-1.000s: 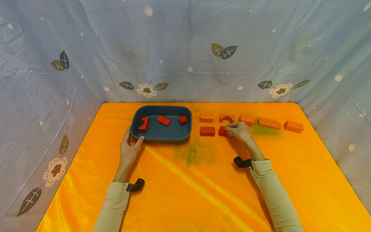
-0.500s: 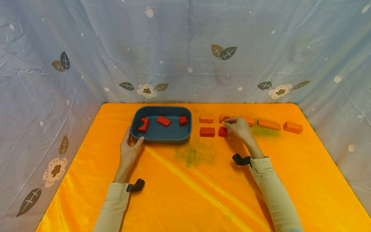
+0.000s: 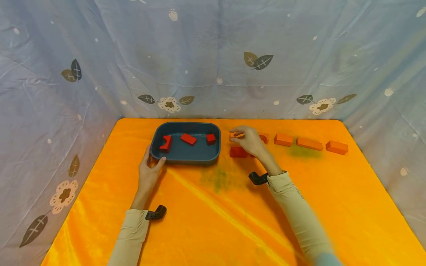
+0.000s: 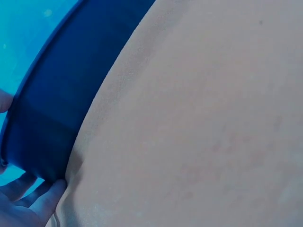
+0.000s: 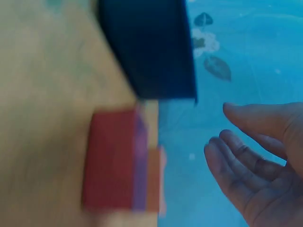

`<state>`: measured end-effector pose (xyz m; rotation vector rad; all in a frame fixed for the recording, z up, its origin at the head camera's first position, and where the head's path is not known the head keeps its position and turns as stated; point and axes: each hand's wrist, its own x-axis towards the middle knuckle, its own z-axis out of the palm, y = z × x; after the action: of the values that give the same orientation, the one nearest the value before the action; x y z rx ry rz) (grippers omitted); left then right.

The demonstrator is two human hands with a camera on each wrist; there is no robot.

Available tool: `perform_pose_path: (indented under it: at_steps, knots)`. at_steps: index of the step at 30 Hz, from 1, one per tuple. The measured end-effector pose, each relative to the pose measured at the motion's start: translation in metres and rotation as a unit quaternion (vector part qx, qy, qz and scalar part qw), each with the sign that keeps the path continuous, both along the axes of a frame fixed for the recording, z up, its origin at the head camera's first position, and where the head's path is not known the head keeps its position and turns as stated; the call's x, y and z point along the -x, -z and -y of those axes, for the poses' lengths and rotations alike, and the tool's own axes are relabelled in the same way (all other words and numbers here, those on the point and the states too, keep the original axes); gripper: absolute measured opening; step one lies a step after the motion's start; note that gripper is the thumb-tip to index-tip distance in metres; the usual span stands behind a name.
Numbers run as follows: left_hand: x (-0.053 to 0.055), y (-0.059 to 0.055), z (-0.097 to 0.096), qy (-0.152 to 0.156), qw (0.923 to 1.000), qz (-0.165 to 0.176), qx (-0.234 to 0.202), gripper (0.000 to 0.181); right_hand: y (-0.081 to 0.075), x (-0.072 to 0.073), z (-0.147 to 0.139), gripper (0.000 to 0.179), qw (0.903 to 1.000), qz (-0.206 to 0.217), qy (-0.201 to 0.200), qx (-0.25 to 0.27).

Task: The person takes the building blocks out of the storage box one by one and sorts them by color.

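Where a pale blue curtain (image 3: pixel 213 48) printed with leaves and flowers hung, a yellow-orange tablecloth (image 3: pixel 206 225) stretched forward from its foot. Towards the back, left of centre, sat a dark blue tray (image 3: pixel 189 161) with rounded corners. The left hand (image 3: pixel 148 170) clasped its near left corner, thumb at the rim, fingers against the outside. Well apart from it, the right hand (image 3: pixel 249 141) hung over the blocks, thumb and fingers parted. Rightward, a long orange block (image 3: pixel 309 144) lay between an orange rectangular block (image 3: pixel 283 139) and an orange end block (image 3: pixel 337 147). An orange arch (image 3: pixel 265 138) was partly covered by the hand; whether its fingers touched an orange notched block (image 3: pixel 232 137) could not be told. Nearer lay a red rectangular block (image 3: pixel 238 152). Inside the tray were a red notched block (image 3: pixel 166 144), a red oblong block (image 3: pixel 188 139) and, at the right, a red cube (image 3: pixel 211 139).
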<state>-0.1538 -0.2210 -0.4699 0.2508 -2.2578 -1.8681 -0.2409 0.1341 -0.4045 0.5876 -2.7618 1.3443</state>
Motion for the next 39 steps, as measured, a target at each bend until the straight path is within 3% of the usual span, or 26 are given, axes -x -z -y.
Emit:
perform_pose_path:
  at_steps: [9,14,17,22,25,31,34,37,39]
  knots:
    - [0.0,-0.001,0.0,-0.002,0.9999,0.002,0.011,0.081,-0.005,0.006,0.052,0.03,0.9938,-0.047,-0.062,-0.079]
    - [-0.001,-0.002,0.001,0.008,0.9999,-0.011,0.0,0.081,-0.008,0.016,0.07,0.029,0.9793,-0.062,-0.084,-0.174]
    - [-0.001,-0.003,0.002,0.014,0.9997,-0.019,-0.007,0.081,-0.009,0.024,0.078,0.025,0.9598,-0.084,-0.096,-0.25]
    - [-0.001,-0.003,0.001,0.008,0.9999,-0.012,0.002,0.081,-0.009,0.028,0.092,0.012,0.9115,-0.119,-0.099,-0.381]
    - [-0.001,-0.001,0.001,0.004,0.9999,-0.01,0.007,0.081,-0.006,0.028,0.101,0.009,0.8977,-0.11,-0.085,-0.418]
    - [0.001,0.002,0.002,0.007,0.9998,-0.017,0.005,0.081,0.004,0.029,0.108,0.008,0.8945,-0.103,-0.074,-0.429]
    - [0.001,0.002,0.002,0.008,0.9998,-0.017,0.0,0.081,0.006,0.029,0.106,0.009,0.8978,-0.102,-0.083,-0.42]
    - [0.001,0.002,0.001,0.004,0.9999,-0.013,-0.001,0.08,0.006,0.029,0.103,0.014,0.9127,-0.095,-0.095,-0.386]
    - [0.001,0.001,0.002,0.002,0.9999,-0.014,0.003,0.08,0.004,0.028,0.1,0.021,0.9285,-0.082,-0.105,-0.347]
